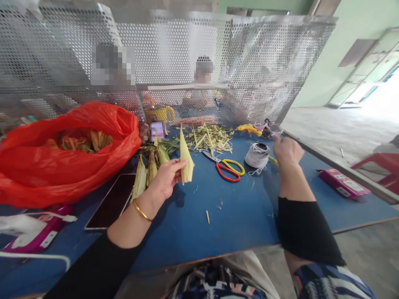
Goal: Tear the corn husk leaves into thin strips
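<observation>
Husk (186,153) stands upright, its lower half pinched between thumb and fingers of the left hand (170,176); I cannot tell what the blurred right hand (288,150) grasps.

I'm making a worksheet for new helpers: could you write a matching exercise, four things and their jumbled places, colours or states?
1. left hand
2. scissors
3. thread
4. plastic bag

A. part red, part yellow
B. red all over, with its mouth open
C. pinching a pale leaf
D. wound around a dark core

Pairs: 1-C, 2-A, 3-D, 4-B
</observation>
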A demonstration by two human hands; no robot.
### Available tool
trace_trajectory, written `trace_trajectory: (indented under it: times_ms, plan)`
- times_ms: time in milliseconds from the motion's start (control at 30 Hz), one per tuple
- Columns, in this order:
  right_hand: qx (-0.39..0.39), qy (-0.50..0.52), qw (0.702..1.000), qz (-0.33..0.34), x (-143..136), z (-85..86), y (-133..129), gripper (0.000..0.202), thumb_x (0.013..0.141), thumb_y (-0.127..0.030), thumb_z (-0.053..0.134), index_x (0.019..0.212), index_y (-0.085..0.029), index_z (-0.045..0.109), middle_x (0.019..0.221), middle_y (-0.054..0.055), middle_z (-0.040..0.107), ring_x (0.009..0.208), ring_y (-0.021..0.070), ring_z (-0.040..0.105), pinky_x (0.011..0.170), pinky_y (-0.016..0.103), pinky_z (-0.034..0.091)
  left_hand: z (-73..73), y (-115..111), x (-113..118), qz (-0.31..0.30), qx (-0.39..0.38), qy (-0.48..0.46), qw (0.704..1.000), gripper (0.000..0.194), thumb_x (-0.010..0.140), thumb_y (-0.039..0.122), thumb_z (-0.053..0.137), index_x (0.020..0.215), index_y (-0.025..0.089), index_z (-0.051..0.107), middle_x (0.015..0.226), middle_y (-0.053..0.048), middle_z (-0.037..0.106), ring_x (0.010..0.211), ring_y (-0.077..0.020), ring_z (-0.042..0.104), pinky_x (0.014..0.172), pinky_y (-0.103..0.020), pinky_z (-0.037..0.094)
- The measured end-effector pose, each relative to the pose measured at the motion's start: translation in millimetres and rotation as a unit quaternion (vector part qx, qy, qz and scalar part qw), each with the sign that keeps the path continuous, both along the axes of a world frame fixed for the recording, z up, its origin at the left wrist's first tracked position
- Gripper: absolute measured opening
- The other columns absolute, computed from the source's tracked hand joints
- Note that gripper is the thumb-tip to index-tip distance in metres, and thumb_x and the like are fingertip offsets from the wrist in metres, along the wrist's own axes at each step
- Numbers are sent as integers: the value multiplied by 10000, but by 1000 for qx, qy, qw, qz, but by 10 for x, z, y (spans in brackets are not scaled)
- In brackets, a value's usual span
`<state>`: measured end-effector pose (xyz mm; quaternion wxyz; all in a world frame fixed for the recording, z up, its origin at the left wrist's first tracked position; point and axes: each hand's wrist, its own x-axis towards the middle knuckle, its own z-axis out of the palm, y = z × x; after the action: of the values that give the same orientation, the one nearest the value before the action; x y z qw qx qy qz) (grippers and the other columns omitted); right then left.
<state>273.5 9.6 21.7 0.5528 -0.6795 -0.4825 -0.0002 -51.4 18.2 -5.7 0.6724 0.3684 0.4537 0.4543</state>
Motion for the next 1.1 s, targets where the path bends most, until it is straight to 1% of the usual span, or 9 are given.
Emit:
trace_trajectory:
  times_ms: [67, 133, 200, 267, 333, 433, 600, 900, 1100]
  plan:
    - [35, 5, 996, -76, -219, 37, 24, 192, 838, -319, 487, 689, -203, 524, 907, 154, 574, 1161, 349, 454, 958, 562, 296, -8, -19, 15, -24, 2, -15, 1000, 26, 720, 113, 659, 703, 125, 644, 643, -44, 676, 488, -91, 573, 449, -181, 448]
    - [33, 8, 999, -34, -546, 10, 52, 254, 856, -396, 474, 782, -184, 593, 871, 115, 613, 1008, 280, 553, 907, 482, 387, -28, -35, 28, -50, 9, -27, 998, 28, 721, 133, 670, 712, 132, 644, 669, -48, 683, 518, -102, 591, 485, -199, 475]
    - [-16, 23, 995, 99, -928, -96, 57, 338, 820, -491, 521, 707, -188, 621, 719, 51, 628, 750, 199, 604, 716, 353, 480, -56, -50, 44, -73, 20, -32, 997, 87, 696, 171, 715, 704, 138, 635, 679, -43, 682, 535, -107, 597, 510, -213, 486]
    - [-142, 155, 921, 329, -1278, -241, 24, 353, 725, -530, 637, 687, -179, 639, 682, 36, 640, 697, 177, 605, 648, 307, 485, -86, -66, 65, -89, 29, -26, 995, 153, 657, 209, 762, 703, 142, 632, 672, -31, 674, 545, -108, 598, 527, -218, 486]
    - [-188, 272, 847, 417, -1522, -366, -27, 344, 660, -516, 704, 698, -177, 654, 677, 19, 651, 680, 152, 606, 658, 287, 488, -116, -84, 92, -100, 29, -4, 995, 189, 632, 229, 783, 705, 145, 631, 658, -18, 664, 552, -110, 598, 533, -222, 482]
    - [-159, 365, 819, 413, -1649, -448, -79, 304, 551, -405, 799, 654, -174, 631, 653, -11, 643, 607, 107, 571, 628, 256, 479, -158, -103, 134, -97, 24, 40, 994, 207, 616, 221, 788, 672, 152, 601, 629, 0, 645, 541, -111, 590, 514, -223, 467]
    - [-130, 358, 853, 358, -1594, -432, -67, 303, 503, -314, 823, 596, -182, 566, 540, -49, 559, 494, 81, 481, 482, 228, 409, -202, -104, 170, -61, 31, 71, 995, 261, 575, 231, 807, 648, 166, 565, 582, 27, 603, 520, -103, 560, 485, -211, 441]
    - [-80, 297, 888, 342, -1603, -476, -44, 167, 610, -308, 711, 704, -198, 628, 485, -70, 496, 460, 82, 431, 444, 227, 355, -212, -112, 173, -45, 50, 85, 994, 290, 545, 229, 818, 651, 171, 554, 577, 42, 578, 517, -95, 537, 493, -208, 424]
    - [-147, 288, 855, 406, -1607, -450, -66, 181, 609, -330, 716, 637, -182, 615, 519, -53, 528, 472, 74, 434, 466, 224, 371, -206, -103, 159, -72, 39, 50, 995, 197, 683, 309, 732, 728, 159, 612, 645, -7, 649, 542, -112, 590, 526, -226, 448]
